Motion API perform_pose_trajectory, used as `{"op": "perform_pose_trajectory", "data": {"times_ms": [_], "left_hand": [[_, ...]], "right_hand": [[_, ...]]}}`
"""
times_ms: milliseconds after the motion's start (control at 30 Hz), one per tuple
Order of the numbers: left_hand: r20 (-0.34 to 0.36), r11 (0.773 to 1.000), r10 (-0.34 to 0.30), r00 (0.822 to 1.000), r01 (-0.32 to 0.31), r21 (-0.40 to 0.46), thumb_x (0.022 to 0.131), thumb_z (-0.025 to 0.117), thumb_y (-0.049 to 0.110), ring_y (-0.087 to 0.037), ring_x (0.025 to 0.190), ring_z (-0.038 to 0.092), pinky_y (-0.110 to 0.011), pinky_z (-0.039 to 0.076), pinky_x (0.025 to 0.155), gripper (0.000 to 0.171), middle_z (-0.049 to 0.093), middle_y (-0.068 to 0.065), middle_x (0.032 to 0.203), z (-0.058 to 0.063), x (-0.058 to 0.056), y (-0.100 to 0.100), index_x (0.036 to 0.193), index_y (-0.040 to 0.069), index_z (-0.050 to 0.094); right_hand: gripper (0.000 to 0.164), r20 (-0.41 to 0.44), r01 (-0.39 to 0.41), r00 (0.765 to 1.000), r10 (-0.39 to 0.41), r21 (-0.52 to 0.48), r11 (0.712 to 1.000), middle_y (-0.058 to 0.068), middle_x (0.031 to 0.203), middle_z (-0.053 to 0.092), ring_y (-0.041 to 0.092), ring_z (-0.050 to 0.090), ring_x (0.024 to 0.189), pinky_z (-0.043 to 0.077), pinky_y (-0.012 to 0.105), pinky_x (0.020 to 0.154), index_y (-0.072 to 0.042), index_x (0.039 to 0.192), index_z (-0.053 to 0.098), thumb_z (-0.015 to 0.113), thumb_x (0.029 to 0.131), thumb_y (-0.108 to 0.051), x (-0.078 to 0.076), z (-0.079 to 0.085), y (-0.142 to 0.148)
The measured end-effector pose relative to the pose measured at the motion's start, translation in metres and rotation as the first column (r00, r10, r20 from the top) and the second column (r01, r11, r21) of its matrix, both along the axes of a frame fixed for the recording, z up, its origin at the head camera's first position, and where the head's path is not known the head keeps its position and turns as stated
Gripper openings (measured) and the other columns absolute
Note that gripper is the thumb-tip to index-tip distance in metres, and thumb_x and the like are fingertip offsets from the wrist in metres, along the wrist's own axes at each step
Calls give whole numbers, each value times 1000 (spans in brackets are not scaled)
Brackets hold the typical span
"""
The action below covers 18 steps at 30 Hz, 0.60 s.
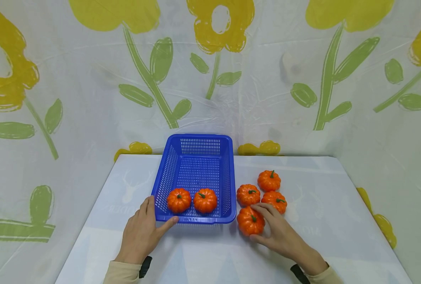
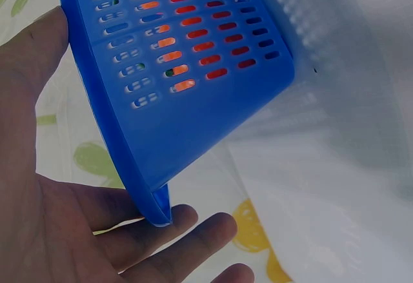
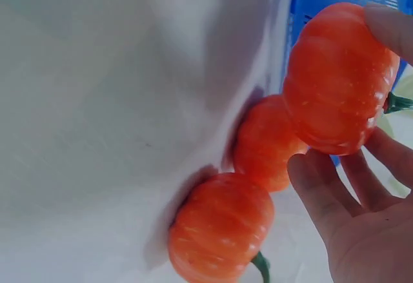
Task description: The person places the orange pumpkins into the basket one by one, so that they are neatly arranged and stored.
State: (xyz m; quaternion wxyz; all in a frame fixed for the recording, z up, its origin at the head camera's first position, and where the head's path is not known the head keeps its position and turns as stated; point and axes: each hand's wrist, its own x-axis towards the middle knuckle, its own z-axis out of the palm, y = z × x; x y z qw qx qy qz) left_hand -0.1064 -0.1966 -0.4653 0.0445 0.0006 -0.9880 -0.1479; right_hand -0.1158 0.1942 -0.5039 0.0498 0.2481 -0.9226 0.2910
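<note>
My right hand (image 1: 279,232) holds a small orange toy pumpkin (image 1: 251,221) with a green stem, just right of the basket's front corner. In the right wrist view the thumb lies on one side of this pumpkin (image 3: 342,80) and fingers on the other. A blue plastic basket (image 1: 200,136) stands left of it, with two similar pumpkins (image 1: 178,200) inside near its front wall. My left hand (image 1: 141,228) rests at the front left corner, thumb on the front rim. In the left wrist view its fingers extend past the basket (image 2: 200,125) rim, fairly straight.
Three more orange pumpkins (image 1: 269,180) sit close together on the white table (image 1: 324,221), right of the basket and behind the held one. A pale curtain (image 1: 263,83) printed with yellow flowers hangs behind the table and along both sides.
</note>
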Motion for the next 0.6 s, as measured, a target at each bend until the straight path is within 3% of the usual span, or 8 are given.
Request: {"op": "perform_pose_trajectory", "data": {"times_ms": [300,600], "left_hand": [[-9,1000,-5,1000,5,7,76,45,78,-46,110,51,-59,42,89,109,36,-31,138,0,0,0,141,-8,28],[2,1000,0,1000,0,-1,76,48,76,-46,109,51,-58,42,89,108,36,-31,138,-1,0,0,142,-8,27]], "right_hand": [[78,-18,6,1000,-7,-48,999,-4,135,40,16,42,123,42,43,98,-20,138,43,76,73,-46,-8,21,3],[77,-75,31,996,-39,-101,994,-8,134,40,12,41,122,42,42,99,-21,137,45,77,72,-46,-30,43,1]]}}
